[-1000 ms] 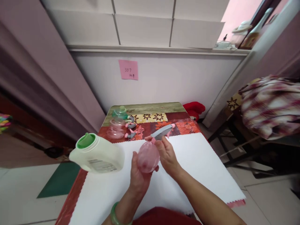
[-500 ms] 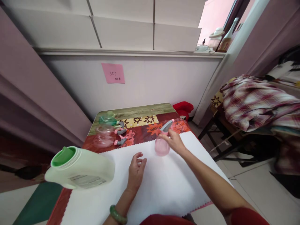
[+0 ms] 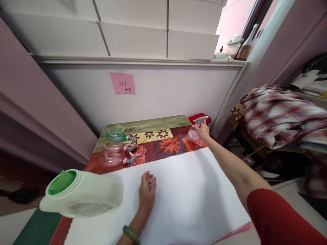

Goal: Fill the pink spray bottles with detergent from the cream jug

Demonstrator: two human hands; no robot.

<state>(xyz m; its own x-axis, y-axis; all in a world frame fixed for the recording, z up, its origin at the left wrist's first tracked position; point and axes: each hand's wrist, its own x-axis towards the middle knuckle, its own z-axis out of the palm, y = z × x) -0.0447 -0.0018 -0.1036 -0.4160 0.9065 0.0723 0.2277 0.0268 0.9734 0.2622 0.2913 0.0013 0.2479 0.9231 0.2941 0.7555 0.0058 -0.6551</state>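
Observation:
My right hand (image 3: 202, 130) is stretched to the table's far right corner, closed round the neck of a pink spray bottle (image 3: 192, 135) with a grey trigger head (image 3: 200, 119). The bottle stands on the patterned cloth (image 3: 168, 144). My left hand (image 3: 147, 190) rests on the white cloth (image 3: 194, 197) near the middle, fingers loosely curled, with nothing in it. A green bangle (image 3: 131, 234) is on that wrist. At the far left of the table lie three more spray bottles (image 3: 116, 147), one green and two pink.
A big pale green jug (image 3: 81, 194) with a green cap lies on its side at the table's near left. A pink note (image 3: 122, 82) is stuck on the wall behind. A chair with a plaid cloth (image 3: 281, 115) stands to the right. Something red (image 3: 199, 117) lies behind the table.
My left hand let go of the pink bottle and dropped onto the white cloth. My right hand carried the bottle from the middle to the far right corner.

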